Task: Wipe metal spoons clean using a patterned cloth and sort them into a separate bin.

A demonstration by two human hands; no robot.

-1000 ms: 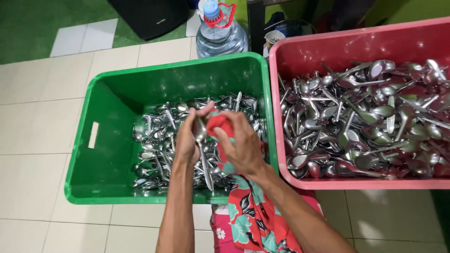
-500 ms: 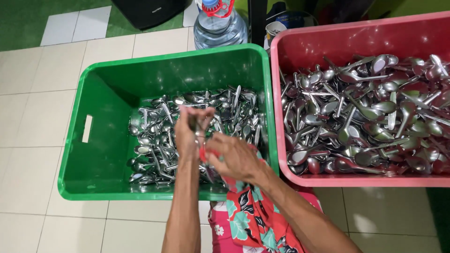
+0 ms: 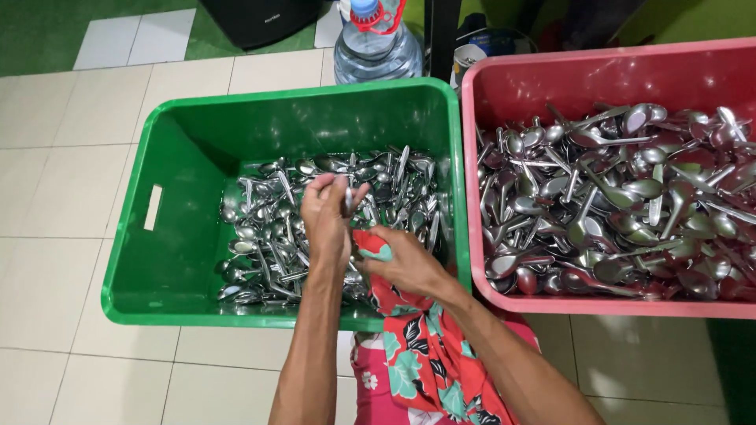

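Observation:
Over the green crate [image 3: 173, 260], my left hand [image 3: 327, 220] pinches a metal spoon [image 3: 347, 201] by its upper end. Just right of it and lower, my right hand [image 3: 402, 264] grips a bunched red floral cloth [image 3: 417, 346] that trails down over my lap. The two hands are close together, with the cloth touching the spoon's lower part. Below them lies a heap of shiny spoons [image 3: 268, 236] covering the right half of the green crate's floor.
A pink crate [image 3: 551, 83] heaped with several more spoons [image 3: 622, 205] stands against the green crate's right side. A large water bottle [image 3: 376, 47] and a dark box [image 3: 260, 20] stand behind. Pale floor tiles [image 3: 55, 197] spread to the left.
My right hand has slid down the spoon with the cloth, away from the left hand. The left hand has stayed up, still holding the spoon's upper end.

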